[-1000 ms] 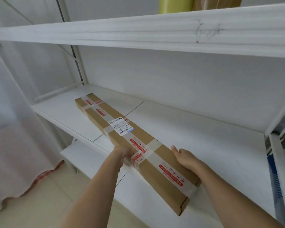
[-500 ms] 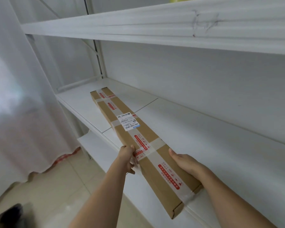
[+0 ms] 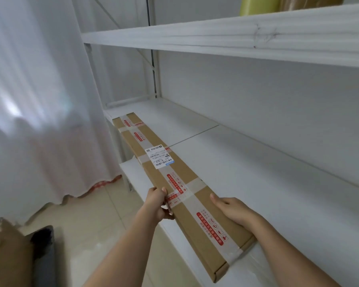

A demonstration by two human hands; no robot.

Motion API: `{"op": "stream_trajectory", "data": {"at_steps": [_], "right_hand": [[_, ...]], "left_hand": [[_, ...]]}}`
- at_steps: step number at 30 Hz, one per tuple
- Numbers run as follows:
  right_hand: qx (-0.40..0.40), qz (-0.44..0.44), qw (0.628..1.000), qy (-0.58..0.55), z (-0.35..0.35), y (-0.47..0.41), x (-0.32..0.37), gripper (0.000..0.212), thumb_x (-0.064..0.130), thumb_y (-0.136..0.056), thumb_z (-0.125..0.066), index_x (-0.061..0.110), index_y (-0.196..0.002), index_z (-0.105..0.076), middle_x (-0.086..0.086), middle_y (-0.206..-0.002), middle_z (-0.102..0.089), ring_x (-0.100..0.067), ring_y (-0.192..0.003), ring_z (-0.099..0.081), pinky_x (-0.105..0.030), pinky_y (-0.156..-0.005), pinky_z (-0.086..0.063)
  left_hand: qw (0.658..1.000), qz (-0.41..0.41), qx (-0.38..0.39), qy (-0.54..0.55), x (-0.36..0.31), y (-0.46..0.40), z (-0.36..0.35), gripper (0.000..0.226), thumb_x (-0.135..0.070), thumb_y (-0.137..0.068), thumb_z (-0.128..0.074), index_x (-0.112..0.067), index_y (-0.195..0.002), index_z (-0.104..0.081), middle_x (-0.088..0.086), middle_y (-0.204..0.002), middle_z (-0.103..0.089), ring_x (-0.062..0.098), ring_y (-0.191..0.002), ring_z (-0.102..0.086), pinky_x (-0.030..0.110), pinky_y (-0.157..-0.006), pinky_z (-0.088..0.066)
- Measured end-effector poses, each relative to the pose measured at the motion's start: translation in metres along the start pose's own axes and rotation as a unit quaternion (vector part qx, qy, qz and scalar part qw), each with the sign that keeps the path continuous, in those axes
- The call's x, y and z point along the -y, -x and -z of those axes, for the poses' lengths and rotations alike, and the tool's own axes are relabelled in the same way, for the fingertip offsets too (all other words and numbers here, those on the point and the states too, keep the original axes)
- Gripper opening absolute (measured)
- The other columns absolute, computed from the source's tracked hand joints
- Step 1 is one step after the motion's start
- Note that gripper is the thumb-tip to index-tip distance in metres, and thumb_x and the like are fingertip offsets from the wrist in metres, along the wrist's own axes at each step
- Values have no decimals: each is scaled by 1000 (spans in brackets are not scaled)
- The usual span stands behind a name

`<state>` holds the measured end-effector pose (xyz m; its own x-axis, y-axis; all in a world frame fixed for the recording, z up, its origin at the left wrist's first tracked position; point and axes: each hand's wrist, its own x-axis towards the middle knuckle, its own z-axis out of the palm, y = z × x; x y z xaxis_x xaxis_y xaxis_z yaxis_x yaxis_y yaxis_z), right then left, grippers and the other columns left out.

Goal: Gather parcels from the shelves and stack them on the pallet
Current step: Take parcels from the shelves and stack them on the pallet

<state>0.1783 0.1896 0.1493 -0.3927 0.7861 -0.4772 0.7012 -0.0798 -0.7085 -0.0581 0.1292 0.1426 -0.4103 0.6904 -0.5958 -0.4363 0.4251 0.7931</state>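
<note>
We grip the long stiff parcel [image 3: 174, 183], likely light, near end: left hand [image 3: 157, 204] pinching, right hand [image 3: 234, 210] clasping the edge.

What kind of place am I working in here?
Probably a small parcel storeroom: white metal shelving against a wall, a long flat cardboard parcel with a shipping label and red-printed tape, gripped by the left hand and right hand, and a tiled floor.

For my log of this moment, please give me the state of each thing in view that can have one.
Parcel: taped shut, held at its near part by both hands, far end over the shelf.
Left hand: grips the parcel's left edge.
Right hand: holds the parcel's right edge.
Curtain: drawn.
</note>
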Motion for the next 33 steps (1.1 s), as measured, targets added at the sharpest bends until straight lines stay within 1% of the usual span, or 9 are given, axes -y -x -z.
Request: {"op": "stream_trajectory", "data": {"at_steps": [6,9,13,18,22,24,26,29,33], "right_hand": [[85,62,994,-43,-72,34,40,85,88,-74,-37,38,-142,-47,8,-136,-59,-15,-121,-58,-43,-106,-46],[119,88,987,-56,-122,59,64,80,88,-74,-40,41,-138,-47,8,-127,-63,-15,-111,-65,-43,-97,-53],[153,115,979,-63,-196,110,95,59,72,-87,-41,32,-127,-56,5,-108,-72,-15,-92,-72,-34,-82,-59],[224,113,964,-90,-281,158,126,51,60,-95,-39,22,-119,-63,-2,-94,-77,-19,-82,-75,-28,-64,-58],[271,110,949,-118,-341,179,144,51,56,-97,-39,16,-117,-64,-5,-92,-77,-19,-78,-75,-27,-60,-57],[284,114,945,-115,-368,186,155,52,55,-98,-39,14,-117,-65,-6,-93,-77,-20,-80,-75,-27,-60,-57],[297,117,941,-114,-393,192,168,53,56,-97,-40,13,-117,-64,-7,-95,-77,-22,-82,-75,-30,-62,-57],[314,114,936,-110,-428,196,186,52,56,-97,-42,13,-117,-63,-9,-95,-76,-23,-82,-75,-31,-62,-57],[343,113,928,-95,-474,205,205,46,56,-97,-42,18,-115,-62,-7,-94,-76,-21,-79,-75,-29,-58,-56]], "left_hand": [[997,-48,-42,49,12,51,90,25,-13,-105,-37,-10,-125,-51,16,-93,-62,39,-86,-63,59,-63,-55],[994,-69,-65,59,17,88,149,28,-18,-106,-37,-16,-130,-50,15,-93,-63,37,-87,-62,56,-68,-55],[988,-79,-107,81,37,146,229,30,-31,-105,-42,-28,-133,-49,9,-104,-67,33,-98,-63,42,-66,-54],[976,-102,-158,109,67,207,319,36,-40,-100,-51,-21,-131,-56,3,-101,-72,20,-84,-66,35,-70,-51],[976,-104,-156,115,88,250,373,38,-41,-97,-57,-29,-132,-54,6,-106,-75,27,-99,-71,48,-89,-55],[978,-93,-154,108,99,272,393,38,-41,-94,-61,-33,-131,-54,8,-106,-75,29,-98,-72,49,-83,-57],[978,-85,-162,105,111,292,410,48,-42,-90,-66,-35,-134,-50,8,-107,-74,29,-98,-71,46,-78,-58],[973,-68,-198,99,126,311,434,69,-41,-83,-75,-35,-142,-40,9,-108,-72,30,-98,-70,49,-85,-57],[961,-57,-234,137,142,332,468,86,-38,-76,-82,-33,-147,-34,11,-106,-74,28,-91,-73,46,-76,-60]]}}
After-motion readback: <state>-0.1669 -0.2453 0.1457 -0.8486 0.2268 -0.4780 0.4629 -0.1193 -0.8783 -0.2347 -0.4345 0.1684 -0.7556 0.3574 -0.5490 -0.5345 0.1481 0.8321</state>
